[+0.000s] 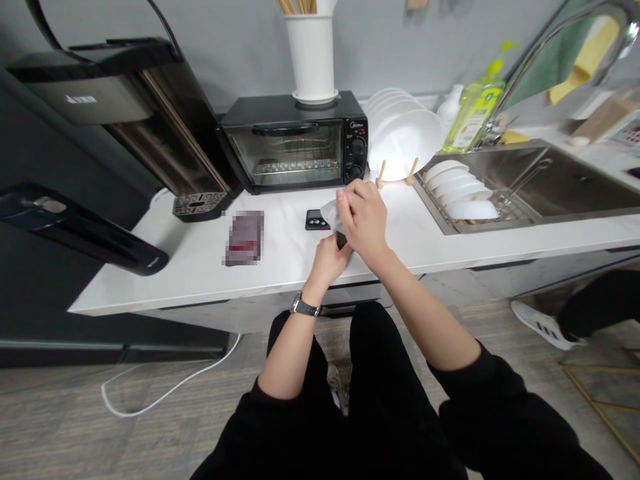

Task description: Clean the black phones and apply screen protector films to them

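Over the white countertop (280, 257), my two hands meet near the front edge. My right hand (366, 217) is closed on a crumpled white tissue or cloth (330, 213); which of the two I cannot tell. Below it, my left hand (331, 259) grips a small dark object (341, 240), mostly hidden by the fingers. The white material lies against the top of that object. Just behind the hands, a flat black item (316, 220) with round, lens-like spots rests on the counter. To the left lies a dark, flat, pixelated thing (245, 239) with a red patch.
A black toaster oven (295, 143) stands behind, bearing a white utensil holder (313, 57). On the left are a drink machine (165, 133) and a dark cylinder-shaped device (85, 230). White plates (405, 137), a soap bottle (473, 110) and a sink (575, 180) with bowls (470, 209) are right.
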`<state>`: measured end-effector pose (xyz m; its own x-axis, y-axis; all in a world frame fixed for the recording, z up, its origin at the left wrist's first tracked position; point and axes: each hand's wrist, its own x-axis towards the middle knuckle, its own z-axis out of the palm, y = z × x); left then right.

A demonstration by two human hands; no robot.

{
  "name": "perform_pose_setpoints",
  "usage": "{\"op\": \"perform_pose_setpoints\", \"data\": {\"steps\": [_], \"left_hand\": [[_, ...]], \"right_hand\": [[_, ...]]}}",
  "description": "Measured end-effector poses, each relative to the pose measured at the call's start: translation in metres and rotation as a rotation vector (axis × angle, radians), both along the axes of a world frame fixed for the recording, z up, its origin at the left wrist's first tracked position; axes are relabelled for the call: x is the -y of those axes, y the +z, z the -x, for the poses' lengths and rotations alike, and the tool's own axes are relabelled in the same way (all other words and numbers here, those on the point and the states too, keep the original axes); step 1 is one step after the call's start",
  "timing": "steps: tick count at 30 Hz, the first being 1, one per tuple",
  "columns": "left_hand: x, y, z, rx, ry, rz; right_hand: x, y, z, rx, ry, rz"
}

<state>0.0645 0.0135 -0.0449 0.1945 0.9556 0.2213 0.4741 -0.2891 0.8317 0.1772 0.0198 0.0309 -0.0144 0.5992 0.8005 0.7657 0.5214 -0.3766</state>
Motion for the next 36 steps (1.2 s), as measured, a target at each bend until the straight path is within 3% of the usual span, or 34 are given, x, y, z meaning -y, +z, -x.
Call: {"op": "perform_pose_setpoints", "data": {"steps": [3, 6, 10, 13, 17, 21, 24, 29, 33, 36], "left_hand": [[0.0, 0.001, 0.0, -0.031, 0.031, 0.007], [-0.001, -0.001, 0.0, -0.031, 0.016, 0.006], [0.0, -0.001, -0.001, 0.051, 0.0, -0.025], [0.001, 0.0, -0.002, 0.106, 0.006, -0.031], [0.002, 0.001, -0.002, 0.116, -0.004, -0.026], [0.001, 0.0, -0.001, 0.052, -0.012, -0.003], [0.001, -0.003, 0.0, -0.008, 0.01, 0.0], [0.001, -0.002, 0.002, 0.012, -0.025, -0.049], [-0.003, -0.003, 0.002, -0.002, 0.007, -0.012], [-0.004, -0.005, 0.002, -0.011, 0.005, -0.038]], "right_hand": [[0.004, 0.013, 0.0, 0.256, 0.017, 0.013], [-0.001, 0.024, 0.0, 0.359, 0.044, 0.093], [-0.021, 0.029, -0.007, 0.188, 0.023, 0.237], [-0.037, 0.019, -0.015, -0.054, 0.097, 0.32], [-0.035, 0.003, -0.021, -0.231, 0.103, 0.307], [-0.007, -0.002, -0.018, 0.012, -0.041, 0.063], [0.007, 0.004, -0.011, 0.247, -0.029, -0.019], [0.003, 0.026, 0.002, 0.477, 0.094, 0.105], [-0.003, 0.038, 0.002, 0.417, 0.024, 0.247], [-0.004, 0.036, -0.002, 0.338, 0.042, 0.221]]}}
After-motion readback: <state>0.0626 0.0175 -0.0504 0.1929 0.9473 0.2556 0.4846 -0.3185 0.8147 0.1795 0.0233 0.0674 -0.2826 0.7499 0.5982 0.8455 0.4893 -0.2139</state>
